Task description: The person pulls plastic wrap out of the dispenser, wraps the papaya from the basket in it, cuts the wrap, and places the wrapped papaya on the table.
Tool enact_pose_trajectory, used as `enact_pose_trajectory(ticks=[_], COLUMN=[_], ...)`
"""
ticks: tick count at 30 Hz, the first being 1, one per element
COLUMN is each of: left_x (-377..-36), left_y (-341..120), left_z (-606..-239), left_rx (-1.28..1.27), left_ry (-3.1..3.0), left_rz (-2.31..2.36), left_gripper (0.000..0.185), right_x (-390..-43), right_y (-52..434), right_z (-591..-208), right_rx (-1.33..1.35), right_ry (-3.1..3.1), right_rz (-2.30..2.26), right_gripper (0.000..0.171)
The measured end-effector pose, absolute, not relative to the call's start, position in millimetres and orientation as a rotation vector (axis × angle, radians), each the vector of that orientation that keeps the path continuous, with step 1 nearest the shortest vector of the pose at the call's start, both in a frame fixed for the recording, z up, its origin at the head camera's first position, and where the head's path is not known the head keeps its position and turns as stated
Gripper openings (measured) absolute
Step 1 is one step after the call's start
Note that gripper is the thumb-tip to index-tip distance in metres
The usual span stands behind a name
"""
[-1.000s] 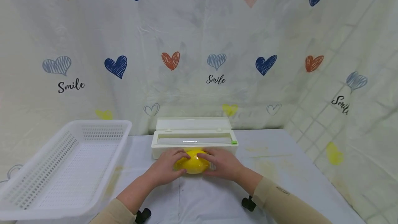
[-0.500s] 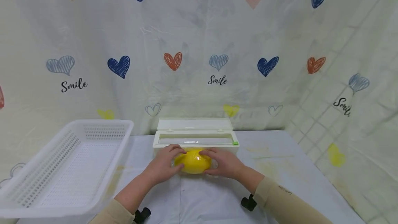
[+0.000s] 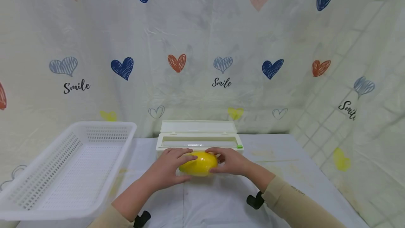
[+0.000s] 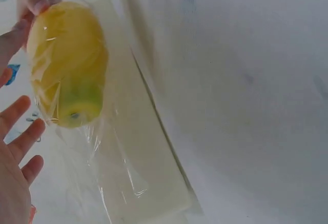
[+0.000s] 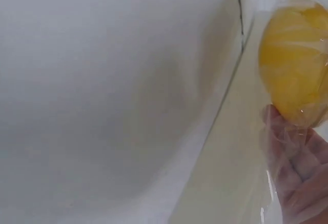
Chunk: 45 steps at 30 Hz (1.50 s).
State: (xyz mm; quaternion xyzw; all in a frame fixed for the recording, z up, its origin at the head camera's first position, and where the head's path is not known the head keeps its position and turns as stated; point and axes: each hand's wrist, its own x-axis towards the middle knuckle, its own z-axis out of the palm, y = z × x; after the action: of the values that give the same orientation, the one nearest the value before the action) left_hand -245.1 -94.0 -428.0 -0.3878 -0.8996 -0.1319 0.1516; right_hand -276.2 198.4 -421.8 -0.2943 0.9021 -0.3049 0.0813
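Observation:
A smooth yellow fruit (image 3: 200, 164) with a greenish end is wrapped in clear cling film (image 4: 97, 142), whose loose part trails away in both wrist views. My right hand (image 3: 232, 161) grips one end of the fruit through the film, fingers and thumb on either side. On the other side, my left hand (image 3: 166, 168) has its fingers extended and spread beside the fruit. The left wrist view shows a gap between several of those fingers and the fruit. Directly behind stands a white cling film dispenser (image 3: 197, 152), its lid raised, partly hidden by the hands.
A large white perforated plastic basket (image 3: 131, 133) takes up the left of the white-covered table (image 3: 303, 178). Behind the table hangs a pale curtain (image 3: 196, 97) printed with hearts. Black wrist mounts (image 3: 254, 200) are under both forearms.
The fruit has shifted slightly right and turned between the hands. My left fingers have straightened and loosened from it, while my right hand has shifted its hold to the right end.

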Motion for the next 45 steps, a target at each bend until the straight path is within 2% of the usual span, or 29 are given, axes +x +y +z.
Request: enact_pose_trajectory(ticks=[7,21,24,29,32,40,45], left_x=[-254.1,-262.2,-263.9,-271.4,-276.6,-283.9,-281.1], left_y=[-87.1,-83.1,-84.3,-84.5,-82.8,-81.1,-83.2], left_z=[-428.0,-426.3,-423.9,-420.3,-417.3,-410.2,-406.7], left_rx=[-1.204,-1.114,-1.086,-1.085,-1.089,-1.032,-0.969], left_ry=[-2.586,-2.702,-2.747,-2.777,-2.805,-2.929,-2.939], left_rz=[-0.252,-0.438,-0.484,-0.538,-0.600,-0.789,-0.874], left_gripper=[0.083,0.071,0.071,0.073,0.073,0.073,0.077], right_x=[-279.3,-275.7,-269.9,-267.1,-269.5,-275.0,-277.2], right_y=[200.4,206.9,204.4,196.2,195.6,195.6,194.4], right_z=[-413.7,-386.8,-380.7,-389.5,-400.4,-415.0,-412.2], right_rx=[-0.794,-0.814,-1.010,-1.634,-1.833,-1.885,-1.796], right_ry=[2.641,2.738,2.908,3.051,3.078,3.126,3.095], right_rz=[-0.957,-0.843,-0.601,-0.205,-0.117,-0.156,-0.235], right_gripper=[0.061,0.068,0.073,0.076,0.077,0.079,0.076])
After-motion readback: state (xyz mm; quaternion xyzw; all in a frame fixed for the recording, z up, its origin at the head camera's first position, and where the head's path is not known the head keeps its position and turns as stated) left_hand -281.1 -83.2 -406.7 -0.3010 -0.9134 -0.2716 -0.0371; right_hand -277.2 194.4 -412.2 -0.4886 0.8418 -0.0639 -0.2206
